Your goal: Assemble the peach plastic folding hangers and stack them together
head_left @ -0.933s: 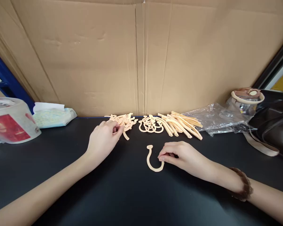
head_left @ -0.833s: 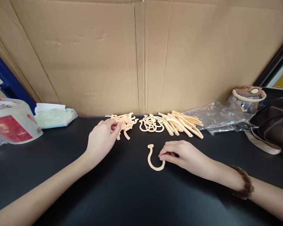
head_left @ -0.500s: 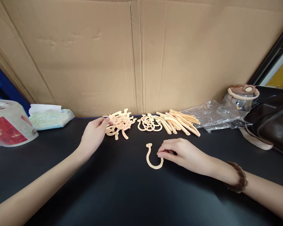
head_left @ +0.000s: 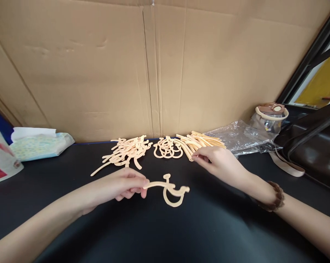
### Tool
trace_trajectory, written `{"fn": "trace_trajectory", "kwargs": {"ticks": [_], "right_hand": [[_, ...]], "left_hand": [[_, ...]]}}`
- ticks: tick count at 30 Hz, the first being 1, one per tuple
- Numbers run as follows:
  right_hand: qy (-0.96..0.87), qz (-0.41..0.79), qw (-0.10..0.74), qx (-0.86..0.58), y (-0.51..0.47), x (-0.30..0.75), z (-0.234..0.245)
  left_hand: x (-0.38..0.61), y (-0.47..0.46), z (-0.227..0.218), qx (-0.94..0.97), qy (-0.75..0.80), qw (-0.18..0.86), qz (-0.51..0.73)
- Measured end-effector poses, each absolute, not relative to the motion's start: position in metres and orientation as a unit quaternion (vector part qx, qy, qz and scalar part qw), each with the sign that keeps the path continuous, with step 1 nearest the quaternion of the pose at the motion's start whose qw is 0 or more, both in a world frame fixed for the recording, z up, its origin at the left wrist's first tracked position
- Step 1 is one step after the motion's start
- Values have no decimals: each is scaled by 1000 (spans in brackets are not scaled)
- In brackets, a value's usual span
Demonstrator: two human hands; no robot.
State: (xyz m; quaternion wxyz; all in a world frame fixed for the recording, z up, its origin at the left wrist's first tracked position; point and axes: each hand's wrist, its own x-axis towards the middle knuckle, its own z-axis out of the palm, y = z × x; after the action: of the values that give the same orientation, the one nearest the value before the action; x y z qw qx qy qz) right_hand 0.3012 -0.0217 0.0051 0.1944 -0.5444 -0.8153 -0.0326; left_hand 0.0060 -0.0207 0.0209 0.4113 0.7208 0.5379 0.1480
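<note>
Head: strip (head_left: 155, 184) in left hand (head_left: 123, 187) (over hook (head_left: 173, 205))

Soft, even light fills the scene, brightest by the right-hand window (head_left: 322, 82). The black tabletop (head_left: 154, 233) shows faint sheen; wide-angle distortion bends the edges.

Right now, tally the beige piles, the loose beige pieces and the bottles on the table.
Piles: 3 (curves, loops, strips)
Loose pieces: 2 (hook, wavy piece in the left hand)
Bottles: 1 (bottle)
Total: 6
</note>
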Motion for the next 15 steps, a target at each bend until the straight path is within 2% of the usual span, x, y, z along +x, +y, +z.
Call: {"fn": "trace_trajectory", "kwargs": {"ticks": [3,5,10,12,15], "right_hand": [[-774,-75,179,-603,-9,315,7],[-752,-93,165,-631,-1,322,6],[-722,-122,130,-668,8,331,0],[-717,-129,121,-674,8,331,-2],[-715,-131,109,-678,8,329,-3]], "left_hand": [[3,-19,21,766,505,396,27],[-2,-14,20,784,524,333,7],[-19,6,15,797,595,25,103],[-27,15,11,785,603,-38,137],[-36,29,6,789,592,-70,149]]}}
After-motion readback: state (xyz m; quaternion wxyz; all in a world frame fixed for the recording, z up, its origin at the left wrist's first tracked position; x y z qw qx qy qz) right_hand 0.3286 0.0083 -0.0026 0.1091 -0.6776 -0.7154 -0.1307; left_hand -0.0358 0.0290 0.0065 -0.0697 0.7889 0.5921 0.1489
